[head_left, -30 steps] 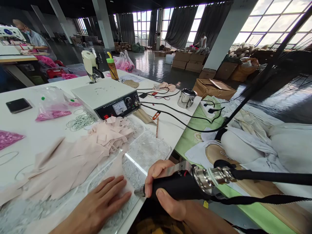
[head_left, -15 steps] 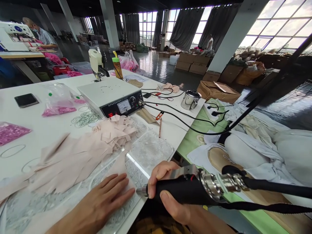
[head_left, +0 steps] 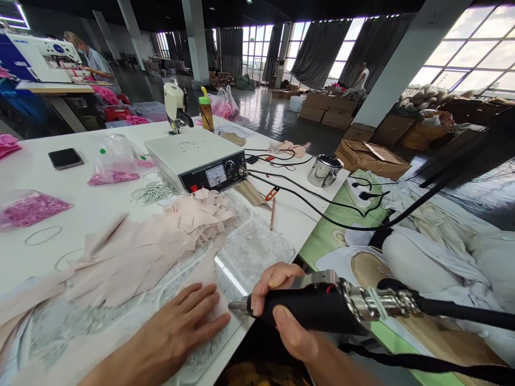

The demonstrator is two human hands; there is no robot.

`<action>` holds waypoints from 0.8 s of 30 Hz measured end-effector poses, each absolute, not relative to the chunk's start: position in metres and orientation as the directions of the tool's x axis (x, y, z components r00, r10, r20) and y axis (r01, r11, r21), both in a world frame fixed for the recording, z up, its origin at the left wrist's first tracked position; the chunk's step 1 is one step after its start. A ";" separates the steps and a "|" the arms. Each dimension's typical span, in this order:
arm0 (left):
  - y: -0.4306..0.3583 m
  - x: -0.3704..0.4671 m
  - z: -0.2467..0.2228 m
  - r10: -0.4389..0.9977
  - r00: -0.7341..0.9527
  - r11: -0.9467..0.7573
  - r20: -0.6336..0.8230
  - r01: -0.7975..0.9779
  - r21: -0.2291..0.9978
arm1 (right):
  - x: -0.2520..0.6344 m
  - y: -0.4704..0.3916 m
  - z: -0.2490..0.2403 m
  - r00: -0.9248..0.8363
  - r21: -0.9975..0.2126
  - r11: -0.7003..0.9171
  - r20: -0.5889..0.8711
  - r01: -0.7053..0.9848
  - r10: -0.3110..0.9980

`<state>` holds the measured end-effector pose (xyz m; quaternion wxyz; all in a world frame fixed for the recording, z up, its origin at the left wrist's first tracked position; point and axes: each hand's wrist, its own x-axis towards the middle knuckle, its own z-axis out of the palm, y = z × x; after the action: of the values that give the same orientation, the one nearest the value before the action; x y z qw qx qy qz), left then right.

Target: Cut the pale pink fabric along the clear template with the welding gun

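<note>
My left hand (head_left: 177,327) lies flat, fingers stretched out, on a piece of pale pink fabric (head_left: 208,268) over a clear mat (head_left: 257,241). In my right hand (head_left: 287,311) is a black ultrasonic cutting handpiece (head_left: 317,308) with a metal collar and a cable at its back. Its metal tip points left, close to the left index fingertip and the fabric's edge; whether it touches the cloth I cannot tell. A heap of cut pale pink fabric pieces (head_left: 148,246) spreads to the left of the mat.
Behind the heap stands a control box (head_left: 193,155) with a dial, its black cable looping right. A steel mug (head_left: 325,170), a pencil (head_left: 272,214) and an orange cutter (head_left: 272,193) lie near the table's right side. White padded pieces (head_left: 418,257) fill the green surface at right.
The view has shifted, so the table things appear slightly further right. The handpiece's tip now shows more fully beside the left fingers. Both hands keep nearly the same pose.
</note>
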<state>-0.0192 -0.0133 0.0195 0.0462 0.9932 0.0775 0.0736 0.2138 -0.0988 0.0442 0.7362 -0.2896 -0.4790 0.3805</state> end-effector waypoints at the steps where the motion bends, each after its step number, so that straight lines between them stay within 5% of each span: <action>1: -0.013 -0.019 0.020 0.163 0.977 -0.983 0.137 0.150 0.103 | 0.214 -0.098 0.043 0.246 -0.795 0.538 0.483 -0.281 0.841; 24: -0.020 -0.008 0.035 0.145 0.954 -0.989 0.263 0.142 0.031 | 0.217 -0.097 0.045 0.211 -0.828 0.513 0.473 -0.225 0.856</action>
<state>-0.0081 -0.0201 0.0350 0.0057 0.9884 0.0727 0.1334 0.2171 -0.0974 0.0448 0.7115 -0.3153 -0.5003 0.3795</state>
